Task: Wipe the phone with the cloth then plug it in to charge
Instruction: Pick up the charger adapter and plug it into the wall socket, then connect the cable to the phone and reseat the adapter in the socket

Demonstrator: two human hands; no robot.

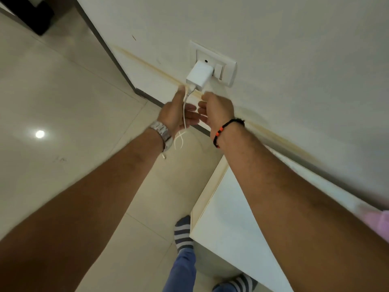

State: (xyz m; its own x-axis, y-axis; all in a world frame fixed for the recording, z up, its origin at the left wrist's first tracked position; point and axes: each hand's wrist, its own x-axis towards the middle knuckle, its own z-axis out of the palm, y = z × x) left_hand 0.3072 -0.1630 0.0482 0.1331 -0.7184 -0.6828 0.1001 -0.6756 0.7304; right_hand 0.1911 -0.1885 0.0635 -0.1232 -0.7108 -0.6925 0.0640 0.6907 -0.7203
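A white charger adapter [199, 76] sits plugged into the white wall socket plate [228, 67]. A thin white charging cable [184, 114] leaves its lower end, runs down through my left hand [175, 113] and dangles in loops below the wrist. My left hand wears a metal watch; its thumb points up beside the cable's plug and its fingers curl loosely round the cable. My right hand [216, 109], with a black and orange bracelet, is just below the adapter with curled fingers, and nothing shows inside it. No phone is in view.
A white table [229, 228] stands against the wall at lower right, with a blurred pink thing [377, 221] at its far right edge. Below are a beige tiled floor [69, 114] and my feet in striped socks [183, 232]. A dark skirting runs along the wall.
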